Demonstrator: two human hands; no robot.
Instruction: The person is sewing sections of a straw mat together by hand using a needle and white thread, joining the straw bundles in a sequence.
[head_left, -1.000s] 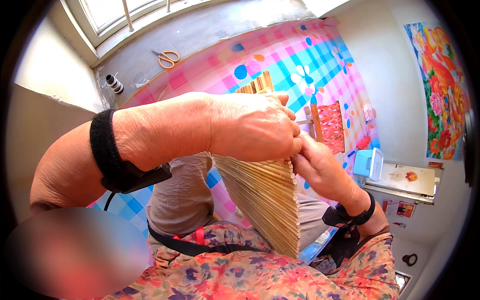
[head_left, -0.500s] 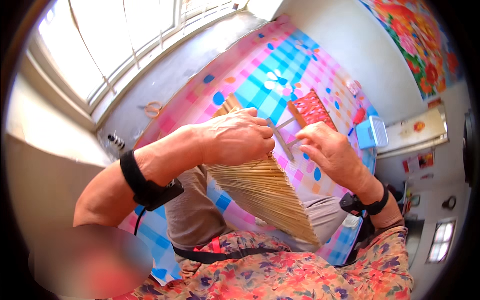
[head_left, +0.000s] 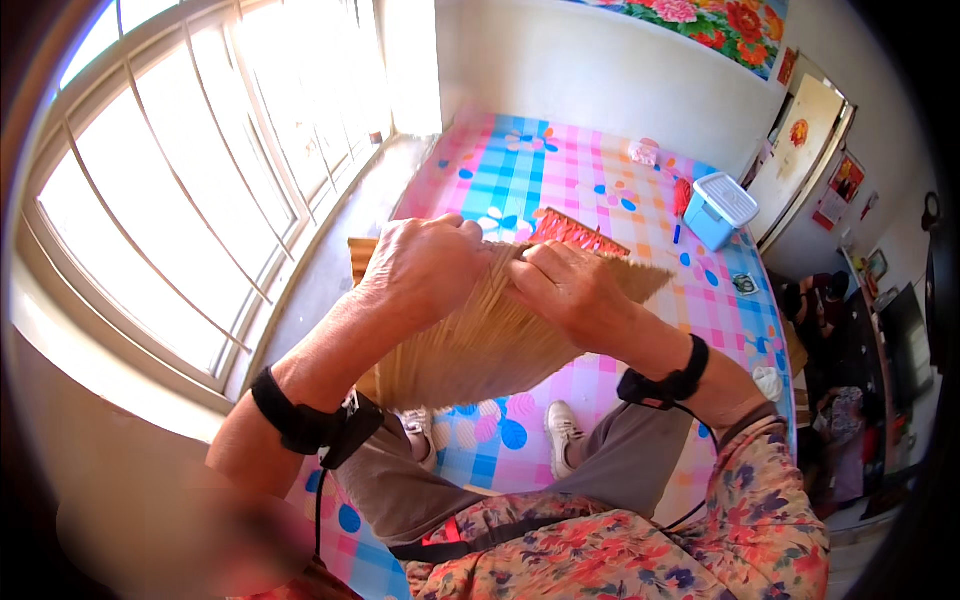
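A mat of straw-coloured stalks (head_left: 470, 350), laid side by side, is held up in front of my knees. My left hand (head_left: 425, 265) is closed at its upper edge, fingers bent inward and knuckles up. Close to its right, my right hand (head_left: 570, 295) pinches near the same edge. Whether a thread or needle sits between the fingertips is too small to make out. The mat's right corner sticks out past my right hand, and a brown end shows beyond my left wrist. Behind the mat, a red patterned piece with a wooden edge (head_left: 580, 232) is partly covered.
A pink and blue checked cloth (head_left: 600, 165) spreads under and beyond the mat. On its right side stand a blue box with a white lid (head_left: 715, 210), a red item (head_left: 682, 195) and a small dish (head_left: 745, 284). A barred window (head_left: 190, 190) is at left; people sit far right.
The mat has been lifted and turned, its broad side now across my lap. My right hand has come in from apart onto its edge. The view has swung; the grey T-shaped piece is hidden.
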